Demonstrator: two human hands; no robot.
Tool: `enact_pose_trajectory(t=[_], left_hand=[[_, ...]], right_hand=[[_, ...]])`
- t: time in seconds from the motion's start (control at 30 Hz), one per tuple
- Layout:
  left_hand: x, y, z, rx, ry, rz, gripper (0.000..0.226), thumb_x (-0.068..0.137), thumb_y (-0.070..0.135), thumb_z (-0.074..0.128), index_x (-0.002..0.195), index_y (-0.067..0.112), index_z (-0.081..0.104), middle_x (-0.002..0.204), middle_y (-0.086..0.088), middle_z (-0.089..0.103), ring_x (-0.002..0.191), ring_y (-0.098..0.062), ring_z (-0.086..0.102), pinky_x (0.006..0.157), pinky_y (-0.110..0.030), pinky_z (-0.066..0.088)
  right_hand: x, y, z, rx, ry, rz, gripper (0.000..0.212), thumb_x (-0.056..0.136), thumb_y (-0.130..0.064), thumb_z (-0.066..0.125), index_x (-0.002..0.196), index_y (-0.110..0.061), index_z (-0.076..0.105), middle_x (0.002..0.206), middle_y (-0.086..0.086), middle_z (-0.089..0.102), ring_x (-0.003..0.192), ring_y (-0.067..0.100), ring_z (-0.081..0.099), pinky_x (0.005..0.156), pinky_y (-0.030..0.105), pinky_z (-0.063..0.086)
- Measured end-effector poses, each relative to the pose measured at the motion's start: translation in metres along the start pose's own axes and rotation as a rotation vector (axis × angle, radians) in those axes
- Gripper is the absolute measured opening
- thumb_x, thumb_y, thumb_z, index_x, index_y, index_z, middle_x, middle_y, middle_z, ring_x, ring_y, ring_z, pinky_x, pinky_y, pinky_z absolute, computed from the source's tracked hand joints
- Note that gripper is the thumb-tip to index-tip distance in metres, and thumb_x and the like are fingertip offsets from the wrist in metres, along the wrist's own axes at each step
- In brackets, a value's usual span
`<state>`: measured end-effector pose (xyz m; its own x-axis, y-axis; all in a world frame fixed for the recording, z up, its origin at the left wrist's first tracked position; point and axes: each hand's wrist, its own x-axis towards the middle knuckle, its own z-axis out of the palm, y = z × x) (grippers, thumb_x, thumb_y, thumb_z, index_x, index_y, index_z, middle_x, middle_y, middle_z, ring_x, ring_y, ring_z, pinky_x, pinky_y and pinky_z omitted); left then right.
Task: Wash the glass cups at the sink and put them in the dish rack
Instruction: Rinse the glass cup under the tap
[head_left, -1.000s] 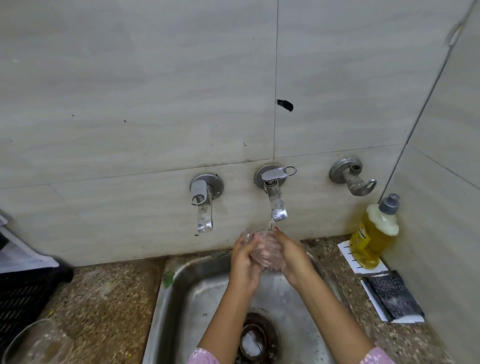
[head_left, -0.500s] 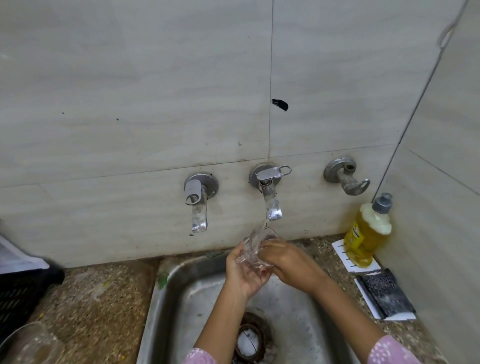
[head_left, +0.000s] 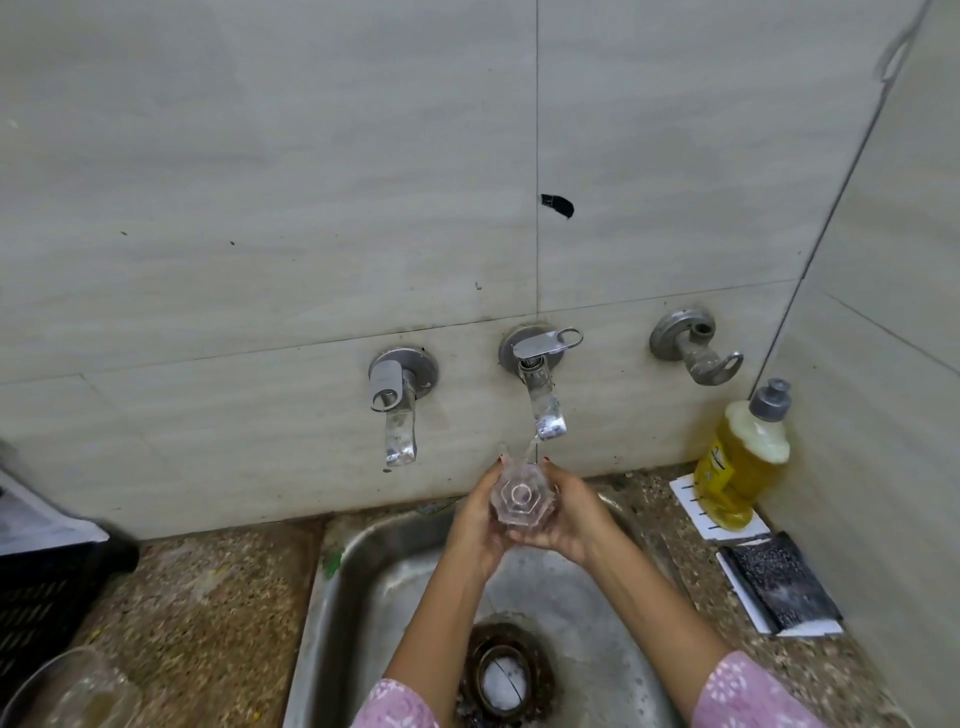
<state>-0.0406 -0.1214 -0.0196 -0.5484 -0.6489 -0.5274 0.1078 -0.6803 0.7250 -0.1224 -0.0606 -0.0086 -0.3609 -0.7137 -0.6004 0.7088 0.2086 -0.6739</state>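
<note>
A clear glass cup (head_left: 521, 500) with a hexagonal base is held over the steel sink (head_left: 358, 571), tilted so its base faces me and its mouth points to the wall. My left hand (head_left: 475, 525) grips it from the left and my right hand (head_left: 569, 517) grips it from the right. Water runs from the right tap (head_left: 543, 400) onto the cup. Another glass cup (head_left: 78, 691) stands on the counter at the lower left. The black dish rack (head_left: 47, 587) sits at the left edge, partly out of view.
A second tap (head_left: 397, 410) is to the left of the running one, and a valve (head_left: 693, 351) sits on the wall at right. A yellow soap bottle (head_left: 743, 457) and a dark scrub pad (head_left: 779, 582) lie on the right counter. The drain (head_left: 501, 675) is between my forearms.
The cup was turned from mouth-up under the stream to base facing me. My right hand shifted from over the cup to its right side.
</note>
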Motion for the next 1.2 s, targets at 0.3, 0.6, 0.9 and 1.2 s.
enact_pose_trajectory(t=[0.3, 0.6, 0.9, 1.2], left_hand=[[0.003, -0.005, 0.0, -0.002, 0.34, 0.154, 0.015, 0.081, 0.017, 0.07, 0.074, 0.004, 0.068, 0.064, -0.007, 0.07, 0.056, -0.02, 0.066, 0.066, -0.034, 0.056], [0.0, -0.007, -0.001, 0.037, 0.066, 0.149, 0.021, 0.097, 0.008, 0.042, 0.091, 0.005, 0.062, 0.062, 0.0, 0.07, 0.053, -0.01, 0.066, 0.054, -0.023, 0.055], [-0.007, -0.015, -0.002, 0.243, 0.165, 0.272, 0.029, 0.091, 0.024, 0.057, 0.068, 0.008, 0.065, 0.068, -0.01, 0.067, 0.064, -0.02, 0.063, 0.066, -0.029, 0.05], [-0.021, -0.024, -0.01, 0.419, -0.038, 0.474, 0.053, 0.1, 0.034, 0.02, 0.085, 0.014, 0.066, 0.084, 0.002, 0.07, 0.082, -0.007, 0.065, 0.078, -0.019, 0.049]], right_hand=[[-0.004, 0.004, 0.007, 0.042, -0.062, 0.003, 0.036, 0.093, -0.039, 0.048, 0.098, -0.007, 0.062, 0.086, 0.014, 0.067, 0.078, 0.026, 0.063, 0.067, 0.039, 0.054], [0.004, 0.002, -0.001, -0.408, 0.125, -0.403, 0.028, 0.098, -0.034, 0.039, 0.124, -0.028, 0.045, 0.128, 0.008, 0.056, 0.108, 0.024, 0.059, 0.092, 0.048, 0.049], [-0.011, 0.012, 0.001, -0.873, 0.229, -0.369, 0.039, 0.096, -0.052, 0.031, 0.104, -0.017, 0.046, 0.099, 0.013, 0.066, 0.069, 0.024, 0.065, 0.061, 0.032, 0.054], [0.001, 0.008, -0.009, -0.463, 0.142, -0.276, 0.014, 0.098, -0.024, 0.037, 0.092, -0.017, 0.048, 0.063, 0.002, 0.046, 0.041, 0.007, 0.035, 0.035, 0.016, 0.024]])
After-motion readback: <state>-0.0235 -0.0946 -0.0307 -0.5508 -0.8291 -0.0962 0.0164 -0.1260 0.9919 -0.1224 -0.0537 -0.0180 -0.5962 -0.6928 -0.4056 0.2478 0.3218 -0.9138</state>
